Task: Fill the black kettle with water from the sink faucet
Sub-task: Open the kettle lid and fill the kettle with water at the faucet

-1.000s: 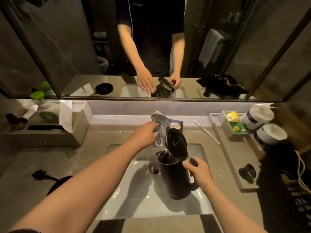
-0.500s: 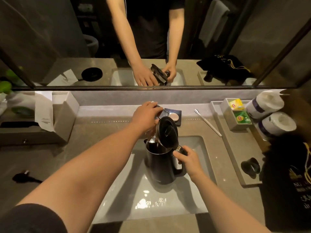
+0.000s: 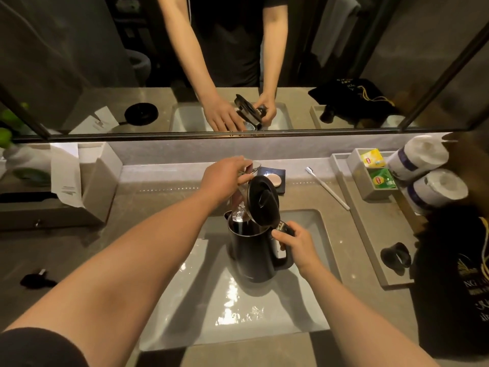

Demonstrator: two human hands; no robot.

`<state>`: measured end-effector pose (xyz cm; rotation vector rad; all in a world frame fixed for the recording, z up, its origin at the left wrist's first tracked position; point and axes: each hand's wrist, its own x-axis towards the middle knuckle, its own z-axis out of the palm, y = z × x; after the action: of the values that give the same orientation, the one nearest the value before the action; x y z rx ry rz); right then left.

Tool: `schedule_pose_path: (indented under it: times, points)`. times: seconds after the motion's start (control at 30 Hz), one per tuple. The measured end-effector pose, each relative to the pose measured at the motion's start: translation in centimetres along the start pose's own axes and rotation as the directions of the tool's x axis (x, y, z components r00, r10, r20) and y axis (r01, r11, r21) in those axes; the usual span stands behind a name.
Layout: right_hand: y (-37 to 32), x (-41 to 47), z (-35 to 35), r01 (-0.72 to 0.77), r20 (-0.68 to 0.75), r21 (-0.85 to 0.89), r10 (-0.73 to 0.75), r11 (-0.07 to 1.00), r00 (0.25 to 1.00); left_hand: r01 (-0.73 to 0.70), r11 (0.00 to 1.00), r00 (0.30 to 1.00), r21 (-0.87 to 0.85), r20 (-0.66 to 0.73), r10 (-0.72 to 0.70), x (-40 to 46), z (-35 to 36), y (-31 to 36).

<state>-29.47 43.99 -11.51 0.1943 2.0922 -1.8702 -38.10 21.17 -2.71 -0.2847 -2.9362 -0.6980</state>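
Water now runs into the tall black plastic kettle (image 3: 252, 250), which has come in closer under the shiny metal faucet (image 3: 247, 172) than it was a moment ago. Left of the kettle, the left hand (image 3: 225, 177) rests on the faucet handle, fingers (image 3: 244, 179) curled over it. The kettle stands upright over the pale sink basin (image 3: 312, 300), its round lid (image 3: 263, 200) tipped up. Right of the kettle, the right hand (image 3: 297, 243) has its fingers clamped on the handle. The stream falls straight down into the open top, so the left hand is the one nearer the faucet handle to stop it.
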Motion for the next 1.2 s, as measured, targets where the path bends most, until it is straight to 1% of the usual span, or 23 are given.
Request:
schedule_pose_path:
  times: [0.17, 0.37, 0.47, 0.57, 0.83, 1.0, 1.2]
  points:
    - [0.2, -0.3, 0.3, -0.001, -0.013, -0.03, 0.001, 1.0, 1.0, 0.019, 0.999, 1.0, -0.042, 0.005, -0.019, -0.5, 0.5, -0.2]
    - [0.3, -0.4, 0.1, -0.007, -0.034, -0.032, 0.006, 0.999, 0.999, 0.022, 0.998, 1.0, -0.054, 0.017, -0.021, -1.6, 1.2, -1.2]
    - [0.2, -0.5, 0.0, -0.008, -0.039, -0.012, 0.008, 1.0, 0.999, 0.047, 0.998, 0.998, -0.048, 0.039, -0.045, -1.7, 1.4, -1.2]
    - [0.2, -0.5, -0.2, -0.012, -0.045, -0.002, 0.011, 1.0, 0.999, 0.038, 0.998, 0.999, -0.041, 0.03, -0.036, -1.9, 1.5, -1.1]
    - [0.4, -0.7, -0.2, -0.006, -0.045, 0.001, 0.006, 1.0, 0.999, 0.048, 0.998, 0.996, -0.033, 0.071, -0.045, -2.0, 1.6, -1.2]
    - [0.3, -0.9, 0.0, -0.001, -0.038, 0.006, 0.001, 1.0, 0.999, 0.044, 0.998, 0.997, -0.043, 0.058, -0.041, -2.0, 1.7, -1.3]
    - [0.4, -0.8, -0.1, -0.012, -0.047, -0.009, 0.012, 1.0, 0.999, 0.059, 0.998, 0.994, -0.03, 0.099, -0.056, -2.0, 1.5, -1.2]
